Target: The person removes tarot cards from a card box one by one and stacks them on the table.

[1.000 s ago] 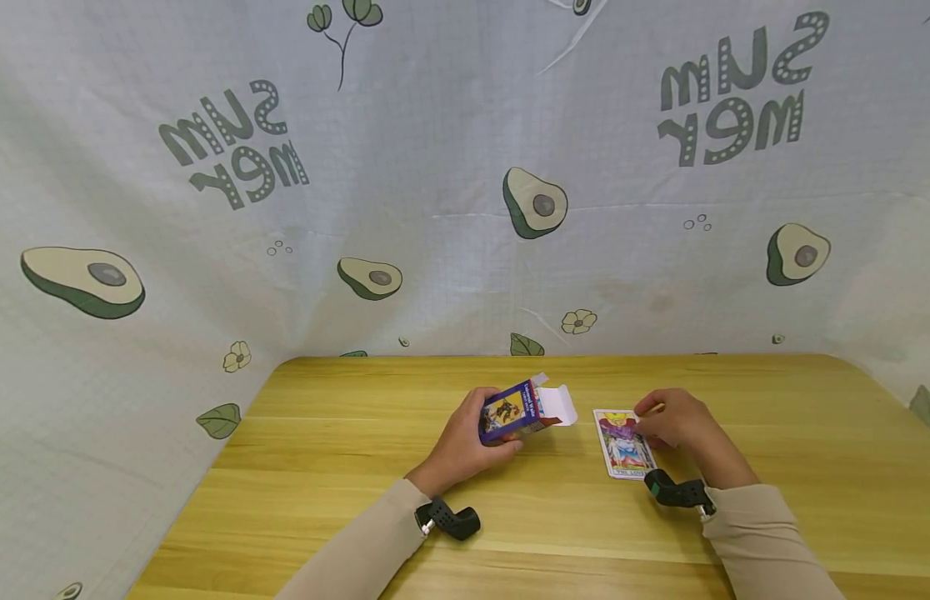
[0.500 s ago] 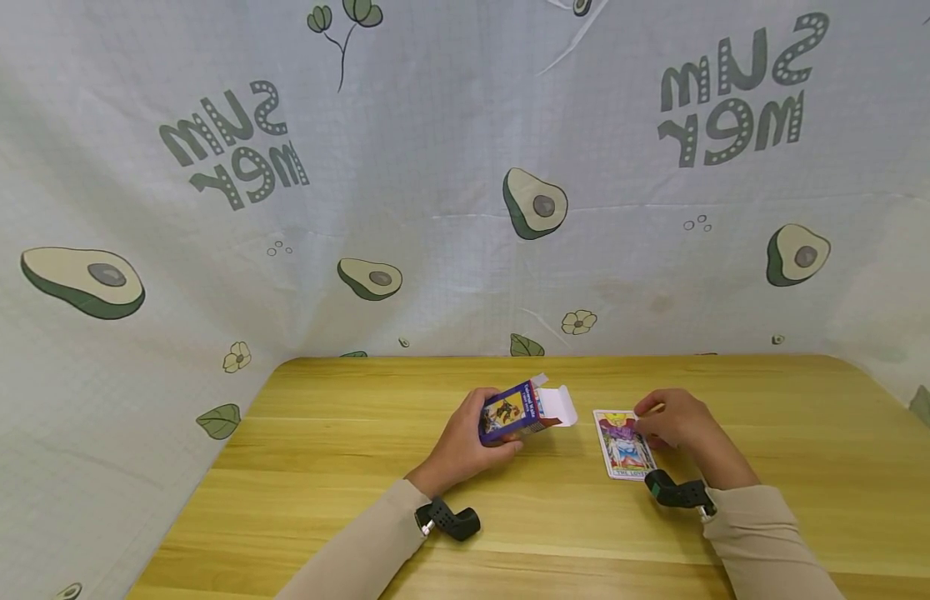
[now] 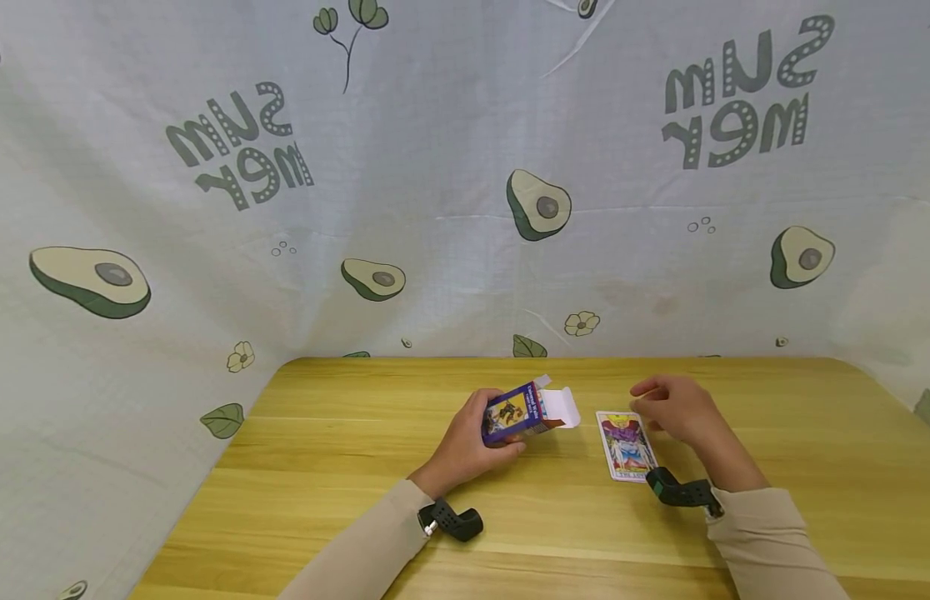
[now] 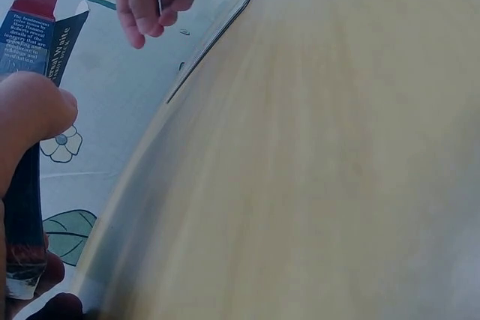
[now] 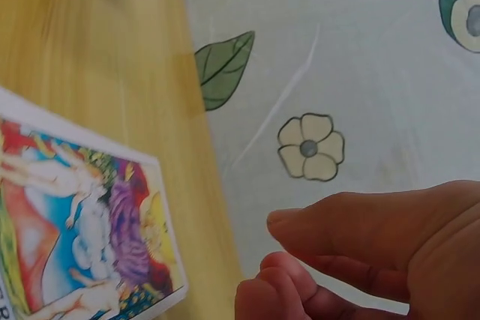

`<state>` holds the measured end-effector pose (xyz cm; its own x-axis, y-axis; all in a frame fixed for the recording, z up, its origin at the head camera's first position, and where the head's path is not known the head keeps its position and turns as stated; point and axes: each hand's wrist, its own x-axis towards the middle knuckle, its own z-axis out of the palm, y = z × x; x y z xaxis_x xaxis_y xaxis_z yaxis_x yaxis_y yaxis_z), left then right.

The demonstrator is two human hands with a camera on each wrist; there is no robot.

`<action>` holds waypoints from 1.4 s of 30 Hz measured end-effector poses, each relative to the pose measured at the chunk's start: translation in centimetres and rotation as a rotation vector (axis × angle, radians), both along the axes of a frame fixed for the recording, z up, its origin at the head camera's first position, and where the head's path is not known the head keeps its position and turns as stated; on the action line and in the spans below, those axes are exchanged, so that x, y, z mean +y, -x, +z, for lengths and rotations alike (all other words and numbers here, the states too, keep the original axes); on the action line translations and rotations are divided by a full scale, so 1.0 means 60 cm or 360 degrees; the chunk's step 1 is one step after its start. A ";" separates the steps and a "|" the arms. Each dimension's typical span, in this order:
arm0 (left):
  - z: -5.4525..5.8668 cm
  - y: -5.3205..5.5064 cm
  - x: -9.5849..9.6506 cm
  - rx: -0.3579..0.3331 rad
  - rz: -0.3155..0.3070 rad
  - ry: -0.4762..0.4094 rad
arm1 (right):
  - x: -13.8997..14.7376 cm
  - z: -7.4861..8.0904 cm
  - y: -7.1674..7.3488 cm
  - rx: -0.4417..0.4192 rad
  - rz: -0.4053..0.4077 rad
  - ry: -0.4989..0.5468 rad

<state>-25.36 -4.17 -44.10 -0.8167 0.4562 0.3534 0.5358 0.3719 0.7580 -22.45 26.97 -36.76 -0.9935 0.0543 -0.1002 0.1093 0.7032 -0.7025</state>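
My left hand (image 3: 462,437) grips an upright-tilted blue tarot card box (image 3: 508,414), whose end flap (image 3: 560,407) hangs open toward the right. In the left wrist view, the thumb (image 4: 37,106) presses against the printed side of the box (image 4: 28,43). A tarot card (image 3: 627,446), colourful with a white border, lies face up on the table; whether others lie under it I cannot tell. Just above the card's upper right corner hovers my right hand (image 3: 678,408), fingers loosely bent. The right wrist view shows a gap between thumb and fingers, with nothing held.
The wooden table (image 3: 345,467) has its back edge against a pale cloth (image 3: 435,167) printed with avocados. Black camera mounts (image 3: 457,521) sit on both wrists, the right one (image 3: 678,490) overlapping the card's lower right corner.
My right fingers have come off the card and risen slightly, up and to the left. The left hand and box stay in place; the whole head view has shifted a little.
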 end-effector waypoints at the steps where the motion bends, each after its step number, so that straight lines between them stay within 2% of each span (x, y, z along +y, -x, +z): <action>1: 0.000 0.000 0.000 -0.0003 0.0000 0.0001 | -0.002 0.003 0.000 0.0016 0.0010 0.0004; 9: 0.000 -0.001 0.001 -0.0010 0.0004 -0.0002 | -0.027 0.028 -0.001 0.0113 0.0047 0.0161; 17: -0.001 -0.001 0.002 -0.0035 0.0002 -0.0009 | -0.050 0.040 -0.003 0.0182 0.0052 0.0239; 26: 0.000 -0.002 0.001 -0.0039 0.0007 0.0001 | -0.070 0.046 -0.001 0.0169 0.0055 0.0339; 37: -0.003 -0.001 0.000 -0.0046 -0.0005 -0.0013 | -0.091 0.048 -0.001 0.0171 0.0055 0.0313; 42: -0.001 -0.002 0.001 -0.0032 -0.0004 -0.0002 | -0.100 0.047 0.001 0.0241 0.0082 0.0310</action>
<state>-25.25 -4.12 -44.13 -0.8224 0.4580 0.3375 0.5214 0.3694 0.7692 -22.49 20.97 -33.92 -0.9989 -0.0028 0.0461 -0.0399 0.5548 -0.8310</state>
